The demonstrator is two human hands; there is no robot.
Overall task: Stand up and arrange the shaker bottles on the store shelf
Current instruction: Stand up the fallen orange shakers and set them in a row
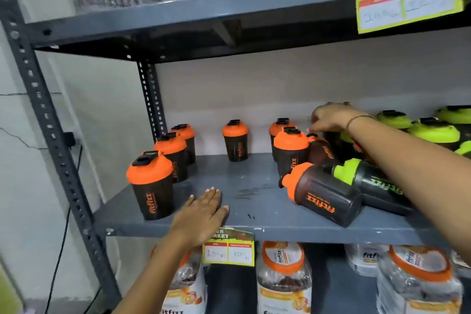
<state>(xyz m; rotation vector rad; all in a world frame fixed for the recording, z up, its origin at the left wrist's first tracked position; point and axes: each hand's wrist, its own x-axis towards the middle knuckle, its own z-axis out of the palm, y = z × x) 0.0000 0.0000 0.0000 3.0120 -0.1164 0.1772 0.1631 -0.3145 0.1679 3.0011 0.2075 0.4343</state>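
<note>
Our left hand (201, 216) lies flat on the shelf (242, 201) — grip released. Our right hand (331, 117) reaches among tipped shaker bottles (323, 194) — whether it grasps anything, we cannot tell.

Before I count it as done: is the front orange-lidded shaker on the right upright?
Tipped: the orange-lidded shaker lies on its side on the shelf.

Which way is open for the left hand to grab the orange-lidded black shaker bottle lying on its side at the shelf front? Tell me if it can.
Probably yes. The left hand lies flat on bare grey shelf, and nothing stands between it and the tipped orange-lidded black shaker bottle to its right.
</note>
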